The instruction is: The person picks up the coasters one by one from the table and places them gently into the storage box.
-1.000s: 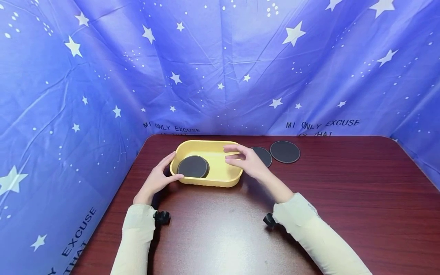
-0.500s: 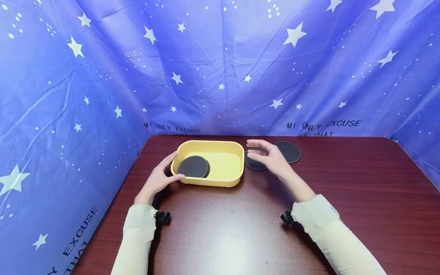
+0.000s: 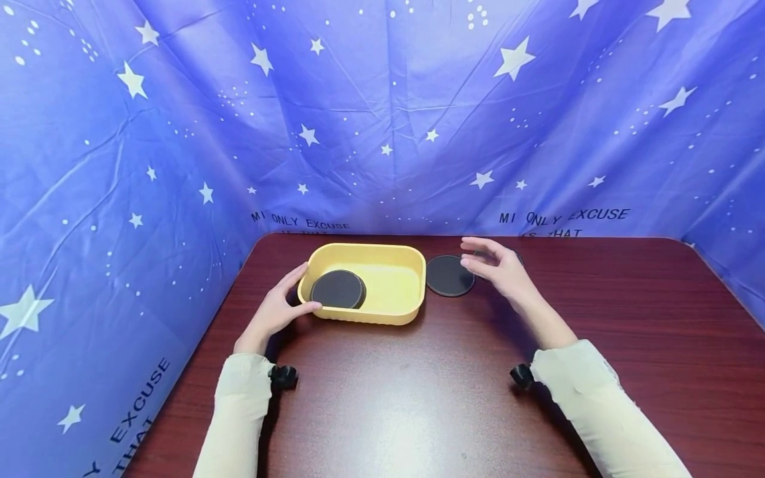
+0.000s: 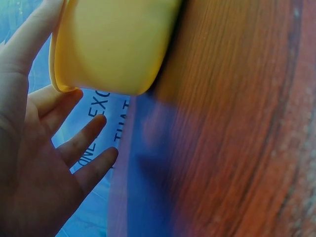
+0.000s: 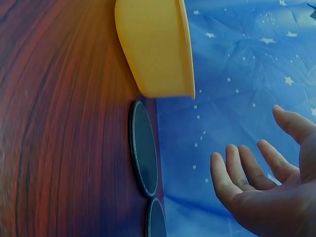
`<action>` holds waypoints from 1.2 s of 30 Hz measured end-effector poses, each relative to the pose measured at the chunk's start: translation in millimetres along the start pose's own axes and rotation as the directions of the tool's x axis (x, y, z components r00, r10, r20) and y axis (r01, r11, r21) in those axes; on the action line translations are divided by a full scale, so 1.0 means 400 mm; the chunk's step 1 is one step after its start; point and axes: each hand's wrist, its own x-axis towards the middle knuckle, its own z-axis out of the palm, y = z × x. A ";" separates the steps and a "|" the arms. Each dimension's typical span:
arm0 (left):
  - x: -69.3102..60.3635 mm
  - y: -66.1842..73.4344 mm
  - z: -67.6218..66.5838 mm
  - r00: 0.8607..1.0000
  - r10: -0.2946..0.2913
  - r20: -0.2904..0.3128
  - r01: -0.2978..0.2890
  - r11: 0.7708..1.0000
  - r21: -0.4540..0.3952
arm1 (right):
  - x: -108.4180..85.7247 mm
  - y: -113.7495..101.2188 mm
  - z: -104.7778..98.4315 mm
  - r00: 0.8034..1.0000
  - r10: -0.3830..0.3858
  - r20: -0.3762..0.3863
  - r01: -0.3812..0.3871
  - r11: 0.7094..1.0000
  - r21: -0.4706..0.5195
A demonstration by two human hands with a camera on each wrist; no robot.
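A yellow rounded rectangular box [image 3: 391, 317] stands on the table with a stack of round black coasters [image 3: 338, 289] inside its left end. My left hand [image 3: 276, 311] holds the box's left end, thumb at the front rim and a finger against the end wall; its other fingers spread apart in the left wrist view. A black coaster [image 3: 451, 276] with pale edge stitching lies just right of the box. My right hand [image 3: 503, 271] hovers over the second loose coaster [image 5: 157, 219], holding nothing. From the head view this hand covers most of that coaster.
The dark red wood-grain table [image 3: 633, 318] extends to both sides and toward the front. Blue curtains [image 3: 382, 119] with white stars hang behind the table and at its sides.
My right hand has moved from over the box to the right, past the nearer coaster to above the farther one. My left hand and the box have stayed in place.
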 end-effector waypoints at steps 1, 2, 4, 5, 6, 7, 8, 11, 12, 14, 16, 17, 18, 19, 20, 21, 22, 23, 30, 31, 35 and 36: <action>0.000 -0.001 0.000 1.000 0.001 0.000 -0.001 1.000 0.001 | 0.000 0.001 -0.006 1.000 0.007 -0.004 -0.007 1.000 0.016; 0.000 -0.001 0.000 1.000 0.001 -0.001 -0.001 1.000 0.001 | 0.000 0.003 -0.012 1.000 0.008 -0.005 -0.008 1.000 0.030; 0.000 -0.001 0.000 1.000 0.001 -0.001 -0.001 1.000 0.001 | 0.001 0.005 -0.025 1.000 0.007 -0.010 -0.006 0.998 0.061; 0.000 -0.001 -0.001 1.000 -0.001 -0.001 0.001 1.000 0.000 | 0.002 0.006 -0.033 1.000 0.002 -0.015 -0.001 0.997 0.076; 0.000 -0.001 -0.001 1.000 -0.002 -0.001 0.002 1.000 0.000 | 0.003 0.006 -0.040 1.000 -0.004 -0.022 0.006 0.996 0.086; 0.000 -0.001 -0.001 1.000 -0.002 -0.001 0.002 1.000 -0.002 | 0.003 0.006 -0.048 0.999 -0.008 -0.032 0.011 0.995 0.097; 0.000 0.000 -0.001 1.000 -0.003 -0.001 0.003 1.000 -0.005 | 0.005 0.007 -0.057 0.999 -0.011 -0.041 0.016 0.993 0.113; -0.001 0.003 -0.002 1.000 -0.004 -0.003 0.004 1.000 -0.014 | 0.011 0.011 -0.086 0.997 -0.013 -0.073 0.025 0.985 0.171; -0.001 0.004 -0.002 1.000 -0.003 -0.003 0.003 1.000 -0.015 | 0.013 0.013 -0.096 0.996 -0.010 -0.085 0.026 0.982 0.186; -0.001 0.006 -0.003 1.000 -0.004 -0.004 0.004 1.000 -0.018 | 0.019 0.020 -0.117 0.994 -0.002 -0.106 0.026 0.974 0.225; -0.001 0.006 -0.003 1.000 -0.005 -0.004 0.005 1.000 -0.017 | 0.024 0.030 -0.137 0.992 0.015 -0.126 0.018 0.966 0.257; -0.001 0.006 -0.004 1.000 -0.005 -0.002 0.005 1.000 -0.016 | 0.025 0.035 -0.146 0.990 0.024 -0.136 0.014 0.963 0.269; -0.001 0.005 -0.004 1.000 -0.005 -0.001 0.005 1.000 -0.013 | 0.025 0.041 -0.155 0.989 0.036 -0.142 0.006 0.959 0.284; -0.002 0.005 -0.003 1.000 -0.005 0.000 0.005 1.000 -0.012 | 0.025 0.047 -0.163 0.988 0.048 -0.145 -0.003 0.955 0.296; -0.002 0.004 -0.003 1.000 -0.006 0.001 0.006 1.000 -0.010 | 0.025 0.054 -0.170 0.987 0.061 -0.147 -0.013 0.952 0.306; -0.003 0.004 -0.003 1.000 -0.007 0.002 0.007 1.000 -0.010 | 0.024 0.060 -0.177 0.986 0.073 -0.150 -0.023 0.950 0.313; -0.003 0.004 -0.002 1.000 -0.007 0.002 0.007 1.000 -0.011 | 0.024 0.067 -0.183 0.985 0.084 -0.153 -0.032 0.949 0.315; -0.003 0.004 -0.001 1.000 -0.006 0.001 0.006 1.000 -0.011 | 0.024 0.073 -0.188 0.983 0.093 -0.158 -0.040 0.950 0.310; -0.002 0.007 0.002 1.000 -0.009 -0.008 0.009 1.000 -0.024 | 0.036 0.121 -0.217 0.956 0.208 -0.206 -0.202 0.978 0.052; -0.002 0.007 0.002 1.000 -0.011 -0.009 0.011 1.000 -0.023 | 0.038 0.128 -0.220 0.953 0.230 -0.199 -0.235 0.972 -0.002; -0.002 0.006 -0.001 1.000 -0.009 -0.006 0.009 1.000 -0.012 | 0.045 0.152 -0.236 0.947 0.298 -0.117 -0.313 0.938 -0.150; -0.003 0.005 -0.001 1.000 -0.007 -0.007 0.007 1.000 -0.012 | 0.046 0.156 -0.240 0.948 0.308 -0.084 -0.318 0.932 -0.174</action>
